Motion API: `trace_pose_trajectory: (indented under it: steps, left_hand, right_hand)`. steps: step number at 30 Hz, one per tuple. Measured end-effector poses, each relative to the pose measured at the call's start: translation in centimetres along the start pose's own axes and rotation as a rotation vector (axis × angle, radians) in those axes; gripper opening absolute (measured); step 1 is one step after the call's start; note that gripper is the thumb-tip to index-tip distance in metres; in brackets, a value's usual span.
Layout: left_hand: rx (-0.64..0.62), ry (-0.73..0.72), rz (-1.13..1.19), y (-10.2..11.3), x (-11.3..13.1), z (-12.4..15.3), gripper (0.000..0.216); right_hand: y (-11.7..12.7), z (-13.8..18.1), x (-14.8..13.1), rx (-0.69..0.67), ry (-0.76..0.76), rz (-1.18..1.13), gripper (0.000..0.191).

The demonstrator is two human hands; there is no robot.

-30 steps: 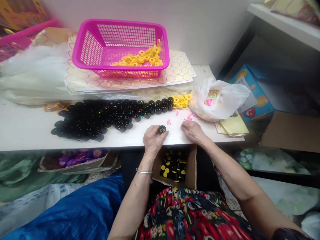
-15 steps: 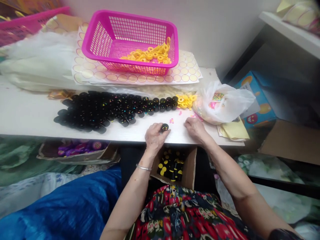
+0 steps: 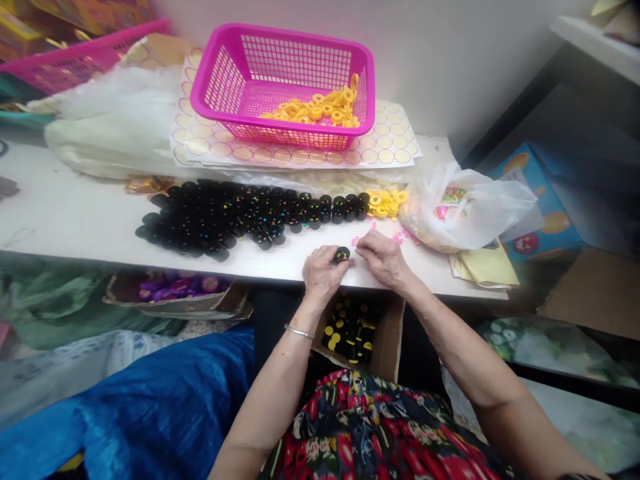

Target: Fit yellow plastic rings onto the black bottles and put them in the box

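Observation:
My left hand [image 3: 321, 274] is closed around a small black tube [image 3: 342, 254] with coloured beads showing in its open top, held at the front edge of the white table [image 3: 70, 213]. My right hand [image 3: 383, 258] sits just right of it, fingers pinched together by the tube's mouth; what they hold is too small to make out. Loose pink beads [image 3: 399, 237] lie on the table just beyond my hands. A long cluster of black tubes [image 3: 225, 217] stands to the left, with a pile of yellow rings [image 3: 385, 202] at its right end.
A pink basket [image 3: 285, 93] with yellow rings sits at the back on sticker sheets [image 3: 390, 143]. A white plastic bag [image 3: 475, 207] of beads lies at the right. A cardboard box [image 3: 353, 333] of capped tubes stands under the table edge. Blue cloth [image 3: 165, 407] lies lower left.
My right hand has moved left, up against the tube in my left hand. The camera view has swung to the left, shifting everything rightward in the picture.

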State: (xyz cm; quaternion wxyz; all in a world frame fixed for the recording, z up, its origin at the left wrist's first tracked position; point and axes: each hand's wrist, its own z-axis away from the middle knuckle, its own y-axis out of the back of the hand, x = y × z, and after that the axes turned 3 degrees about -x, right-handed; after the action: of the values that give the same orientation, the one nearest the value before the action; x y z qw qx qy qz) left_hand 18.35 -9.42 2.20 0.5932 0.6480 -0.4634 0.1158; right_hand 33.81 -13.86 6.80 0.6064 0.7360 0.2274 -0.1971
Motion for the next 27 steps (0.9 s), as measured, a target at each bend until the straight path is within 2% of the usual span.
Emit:
trace_pose_trajectory:
  steps: [3,7,14,20,24,27]
  left_hand:
    - [-0.015,-0.003,-0.013,0.1,0.0,0.0,0.016]
    - [-0.019,-0.010,-0.034,0.1,-0.1,0.0,0.012]
    - [-0.025,0.009,-0.040,0.1,0.0,0.1,0.011]
    - [-0.033,0.020,-0.011,0.3,0.0,0.1,0.011]
    - [-0.034,-0.005,-0.011,0.3,-0.2,0.0,0.010]
    - [-0.038,-0.022,-0.045,0.4,-0.1,0.0,0.009]
  right_hand:
    - [-0.4,-1.1,-1.5,-0.079,0.073,0.085,0.020]
    - [-0.7,-1.7,-2.1,-0.179,0.086,0.246,0.020]
    - [-0.6,-2.1,-2.4,-0.259,0.148,0.394,0.024]
    - [-0.7,-2.8,-4.0,-0.345,0.183,0.489,0.017]
    - [-0.1,-3.1,-4.2,-0.364,0.151,0.394,0.019]
    - [0.7,-3.4,-2.9,-0.374,0.090,0.115,0.019]
